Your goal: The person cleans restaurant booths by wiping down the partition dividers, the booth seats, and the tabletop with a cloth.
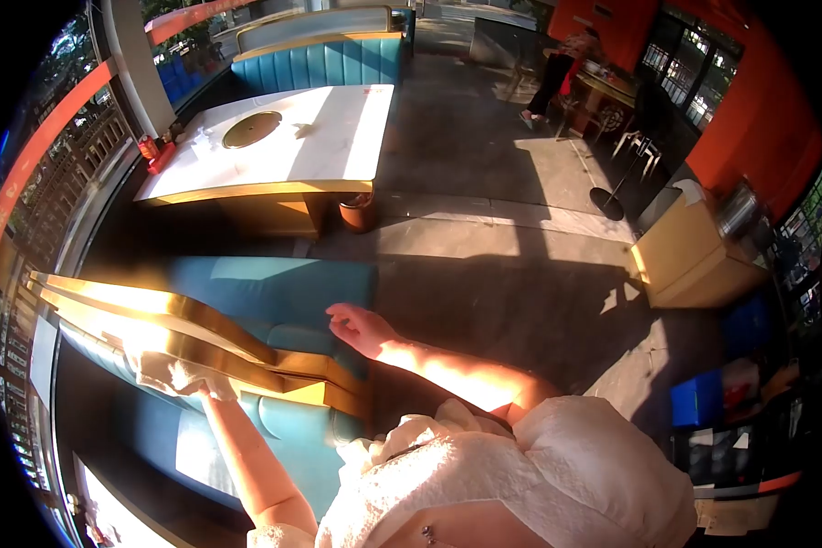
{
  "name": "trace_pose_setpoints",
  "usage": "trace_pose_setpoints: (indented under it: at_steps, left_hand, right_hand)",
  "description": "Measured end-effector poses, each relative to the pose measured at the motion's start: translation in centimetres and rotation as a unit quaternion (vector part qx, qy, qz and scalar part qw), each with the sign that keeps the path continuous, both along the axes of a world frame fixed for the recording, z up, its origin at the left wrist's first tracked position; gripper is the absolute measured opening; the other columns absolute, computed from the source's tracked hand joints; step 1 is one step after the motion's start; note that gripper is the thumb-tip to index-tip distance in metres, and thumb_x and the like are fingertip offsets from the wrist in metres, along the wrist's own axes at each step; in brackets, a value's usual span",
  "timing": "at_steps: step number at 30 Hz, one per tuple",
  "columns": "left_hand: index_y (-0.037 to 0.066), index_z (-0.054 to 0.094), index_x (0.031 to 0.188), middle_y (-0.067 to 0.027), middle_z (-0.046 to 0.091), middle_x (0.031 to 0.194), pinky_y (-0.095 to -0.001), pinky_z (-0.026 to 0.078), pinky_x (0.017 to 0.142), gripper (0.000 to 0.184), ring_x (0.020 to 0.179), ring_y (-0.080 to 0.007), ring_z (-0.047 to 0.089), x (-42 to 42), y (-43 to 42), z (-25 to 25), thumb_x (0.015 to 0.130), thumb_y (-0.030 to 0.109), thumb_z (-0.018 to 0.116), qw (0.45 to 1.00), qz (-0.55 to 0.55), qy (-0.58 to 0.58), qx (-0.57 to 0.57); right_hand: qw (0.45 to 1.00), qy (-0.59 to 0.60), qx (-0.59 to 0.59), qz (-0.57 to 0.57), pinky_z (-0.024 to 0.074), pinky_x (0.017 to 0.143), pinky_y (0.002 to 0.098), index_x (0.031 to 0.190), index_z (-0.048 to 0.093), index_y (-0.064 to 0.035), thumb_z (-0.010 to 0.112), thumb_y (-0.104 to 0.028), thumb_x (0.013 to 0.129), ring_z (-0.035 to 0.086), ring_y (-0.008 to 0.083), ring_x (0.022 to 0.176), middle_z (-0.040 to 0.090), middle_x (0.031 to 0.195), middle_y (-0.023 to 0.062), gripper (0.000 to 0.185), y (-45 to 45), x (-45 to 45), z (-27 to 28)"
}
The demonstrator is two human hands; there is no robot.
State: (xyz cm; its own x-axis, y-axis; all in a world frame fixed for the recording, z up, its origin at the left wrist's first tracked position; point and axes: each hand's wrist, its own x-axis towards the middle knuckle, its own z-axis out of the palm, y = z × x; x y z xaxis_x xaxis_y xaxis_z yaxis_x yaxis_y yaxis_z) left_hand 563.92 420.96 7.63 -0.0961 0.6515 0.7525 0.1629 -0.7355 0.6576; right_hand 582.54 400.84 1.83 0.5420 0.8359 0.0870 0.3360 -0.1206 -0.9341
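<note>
The left hand (214,387) grips a cloth (175,373) on the rail (251,371), fingers mostly hidden. The right hand (363,331), half open and empty, hangs over the seat (274,285); beyond both, a table (333,151).

Hard sunlight, glare on the gold rail (151,306) at nine o'clock, deep floor (511,297) shadows toward three, fisheye bending, black corners

Left hand (214,388) outstretched; right hand (361,330) loosely curled
</note>
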Motion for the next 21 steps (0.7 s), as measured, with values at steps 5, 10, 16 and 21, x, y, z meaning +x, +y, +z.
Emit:
trace_pose_setpoints:
  at_steps: [5, 10, 16, 21]
  left_hand:
    - [0.003, 0.056, 0.102, -0.0096, 0.051, 0.102, -0.0378, 0.043, 0.082, 0.024, 0.097, -0.0269, 0.049, -1.0, 5.5, 2.5, 0.090, 0.021, 0.044, 0.996, -0.006, -0.079, -0.035]
    - [0.003, 0.054, 0.104, -0.0084, 0.049, 0.103, -0.0353, 0.042, 0.083, 0.024, 0.097, -0.0246, 0.048, -0.8, 7.4, 2.1, 0.091, 0.020, 0.042, 0.995, -0.007, -0.089, -0.047]
    - [0.004, 0.052, 0.106, -0.0070, 0.047, 0.104, -0.0323, 0.041, 0.084, 0.025, 0.097, -0.0219, 0.046, 0.2, 7.9, 0.0, 0.093, 0.020, 0.039, 0.995, -0.005, -0.082, -0.064]
    - [0.004, 0.050, 0.109, -0.0058, 0.046, 0.105, -0.0298, 0.040, 0.084, 0.025, 0.097, -0.0197, 0.045, 1.2, 6.5, -1.8, 0.095, 0.019, 0.037, 0.992, 0.010, -0.080, -0.093]
  right_hand:
    - [0.937, -0.201, 0.283, 0.041, 0.0438, 0.089, 0.0359, 0.120, 0.048, -0.0049, 0.061, -0.021, 0.087, 0.054, 0.0282, 0.104, 0.052, 0.118, 0.0146, 0.039, 6.8, -5.3, 10.4]
    - [0.913, -0.294, 0.272, 0.080, 0.0260, 0.104, 0.0502, 0.128, 0.043, -0.0080, 0.065, -0.028, 0.081, 0.036, 0.0364, 0.124, 0.043, 0.130, 0.0167, 0.056, 10.6, -10.6, 12.3]
    - [0.894, -0.306, 0.325, 0.050, 0.0269, 0.105, 0.0478, 0.129, 0.044, -0.0083, 0.066, -0.021, 0.080, 0.035, 0.0375, 0.127, 0.038, 0.135, 0.0169, 0.055, 11.7, -10.9, 11.0]
    - [0.894, -0.313, 0.314, 0.068, 0.0285, 0.104, 0.0461, 0.124, 0.050, -0.0057, 0.060, -0.028, 0.084, 0.037, 0.0384, 0.125, 0.043, 0.131, 0.0197, 0.047, 11.5, -10.4, 11.5]
